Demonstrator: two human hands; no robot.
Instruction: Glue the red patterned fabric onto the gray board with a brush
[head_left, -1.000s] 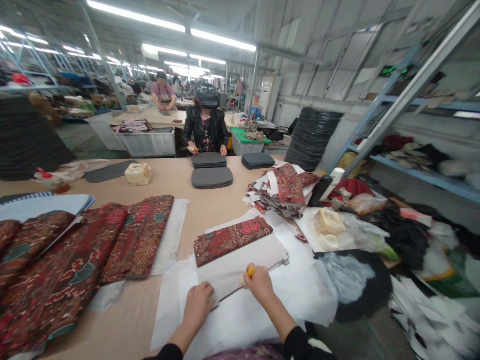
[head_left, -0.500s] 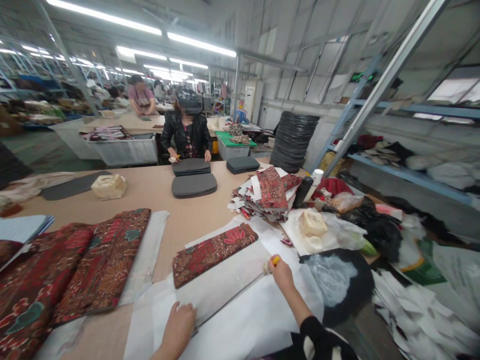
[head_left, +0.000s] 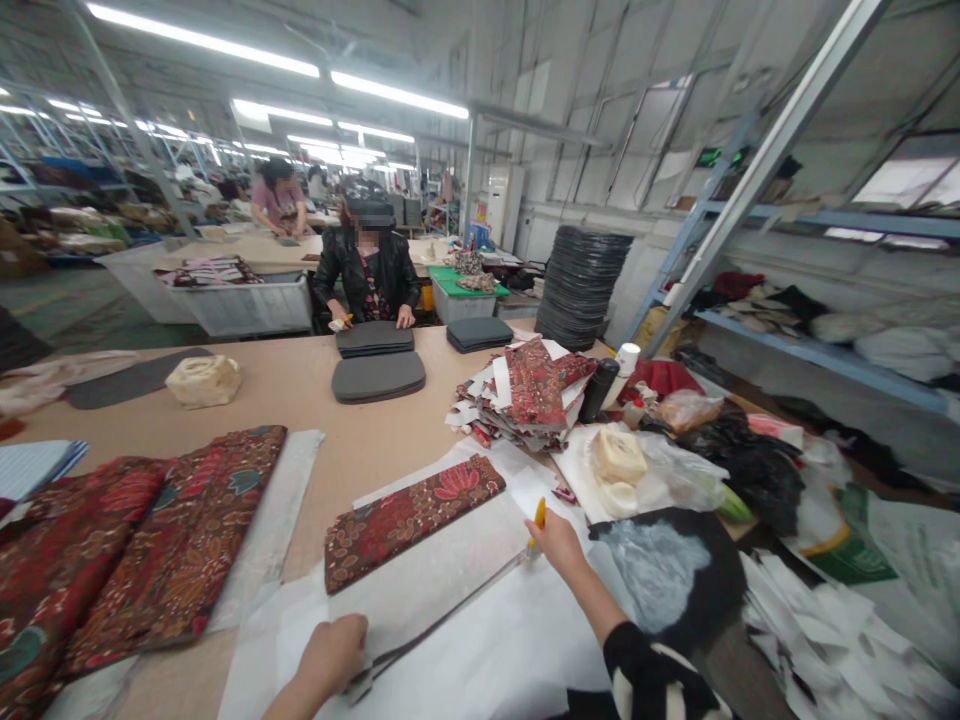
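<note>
My right hand grips a brush by its yellow handle; its bristles touch the far right end of a stack of pale fabric panels. My left hand is closed at the near left corner of that stack, fingertips partly hidden, and the layers there stand slightly apart. Along the stack's upper side lies a folded brown-red flower-print cloth. White paper sheets spread beneath. Right of my right hand, whitish paste is smeared over a black round sheet.
Folded print fabric lies at left. Cut print pieces are heaped beyond my hands, near a black bottle and a cream block-like tub. Dark grey panels sit before a co-worker across the table. White scraps fill the right.
The brush has turned more upright in my right hand. My left hand has closed at the corner, and the panel layers there have parted. The view has shifted slightly.
</note>
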